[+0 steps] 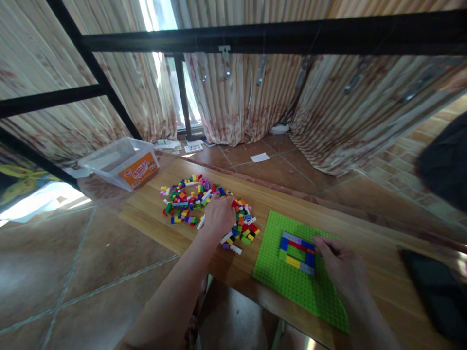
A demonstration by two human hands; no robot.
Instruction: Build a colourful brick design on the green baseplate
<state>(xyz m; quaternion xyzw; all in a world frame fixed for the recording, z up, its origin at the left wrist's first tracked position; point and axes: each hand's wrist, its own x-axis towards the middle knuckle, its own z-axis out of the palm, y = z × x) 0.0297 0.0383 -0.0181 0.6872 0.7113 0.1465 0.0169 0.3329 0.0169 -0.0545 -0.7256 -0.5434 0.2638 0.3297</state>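
Observation:
A green studded baseplate (270, 257) lies on the wooden table. On it, toy bricks form a small rectangular frame (293, 262) in blue, yellow, red, grey and green, with green studs showing inside. My right hand (341, 265) rests at the plate's right side, fingers curled, thumb and index fingertips together against the frame's upper right corner. Any small piece between them is hidden. Farther left, my left hand (220, 214) reaches down into a loose pile of coloured bricks (184, 199). Its back faces me and hides most of the fingers.
Behind the pile's left end stands a clear plastic box (109, 165) with an orange label. A dark phone-like slab (434, 287) lies on the table (383, 272) at right. Black metal bars (255, 41) cross above, before striped curtains. Papers (260, 157) lie on the tiled floor.

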